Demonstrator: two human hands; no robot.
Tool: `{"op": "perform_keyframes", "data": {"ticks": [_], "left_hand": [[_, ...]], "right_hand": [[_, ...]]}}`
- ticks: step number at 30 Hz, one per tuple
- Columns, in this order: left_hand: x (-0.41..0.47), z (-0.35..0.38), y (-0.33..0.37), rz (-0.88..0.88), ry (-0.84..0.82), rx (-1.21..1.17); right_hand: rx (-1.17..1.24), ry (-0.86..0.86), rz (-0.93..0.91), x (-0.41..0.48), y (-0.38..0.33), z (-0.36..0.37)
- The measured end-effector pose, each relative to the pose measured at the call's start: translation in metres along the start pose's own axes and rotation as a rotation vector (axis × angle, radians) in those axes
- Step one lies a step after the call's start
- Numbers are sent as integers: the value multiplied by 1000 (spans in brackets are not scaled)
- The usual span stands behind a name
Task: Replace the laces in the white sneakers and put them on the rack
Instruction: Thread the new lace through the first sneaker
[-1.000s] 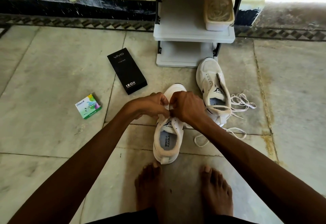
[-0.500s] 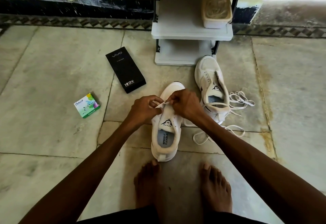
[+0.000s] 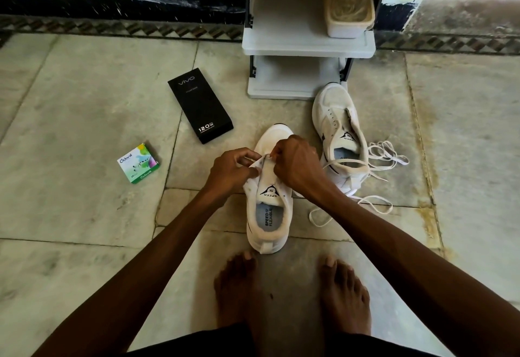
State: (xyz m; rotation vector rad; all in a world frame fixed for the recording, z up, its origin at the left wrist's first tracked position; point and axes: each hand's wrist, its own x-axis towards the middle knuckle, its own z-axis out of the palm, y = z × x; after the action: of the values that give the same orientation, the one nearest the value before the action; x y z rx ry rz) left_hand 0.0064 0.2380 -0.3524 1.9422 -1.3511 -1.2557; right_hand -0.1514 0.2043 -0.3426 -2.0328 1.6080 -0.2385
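Note:
A white sneaker (image 3: 268, 216) stands on the floor just ahead of my bare feet, toe pointing away. My left hand (image 3: 232, 172) pinches its left eyelet flap. My right hand (image 3: 295, 164) pinches a white lace end at the top of the tongue. The second white sneaker (image 3: 336, 129) lies to the right, near the rack, with no lace in its eyelets. Loose white laces (image 3: 385, 157) trail on the floor beside it and toward my right wrist. The white shoe rack (image 3: 306, 46) stands at the far middle.
A lidded tub (image 3: 349, 8) sits on the rack's middle shelf at the right. A black phone box (image 3: 200, 105) and a small green Odonil box (image 3: 138, 163) lie on the floor to the left. A dark wall base runs along the back.
My hands have parted slightly and moved toward the toe end of the near sneaker; its tongue label now shows. The shoes have stayed where they were.

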Motion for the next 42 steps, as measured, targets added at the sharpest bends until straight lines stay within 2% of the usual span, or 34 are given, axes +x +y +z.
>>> {"op": "perform_keyframes", "data": {"ticks": [3, 9, 12, 15, 20, 29, 35, 42], "left_hand": [[1, 3, -1, 10, 24, 10], [2, 12, 7, 81, 175, 243], [5, 14, 13, 85, 185, 292], [10, 13, 12, 54, 144, 264], [18, 7, 5, -26, 42, 83], [16, 10, 0, 7, 80, 49], [16, 8, -1, 1, 47, 13], [14, 8, 2, 13, 40, -1]], "right_hand": [[-72, -17, -37, 0, 0, 4], [-201, 4, -89, 0, -6, 4], [-233, -2, -102, -2, -7, 7], [-205, -1, -117, -2, -4, 8], [-230, -17, -127, 2, -5, 10], [-211, 25, -94, 2, -3, 17], [-334, 5, -187, 1, 1, 19], [-353, 36, -192, 0, -5, 18]]}}
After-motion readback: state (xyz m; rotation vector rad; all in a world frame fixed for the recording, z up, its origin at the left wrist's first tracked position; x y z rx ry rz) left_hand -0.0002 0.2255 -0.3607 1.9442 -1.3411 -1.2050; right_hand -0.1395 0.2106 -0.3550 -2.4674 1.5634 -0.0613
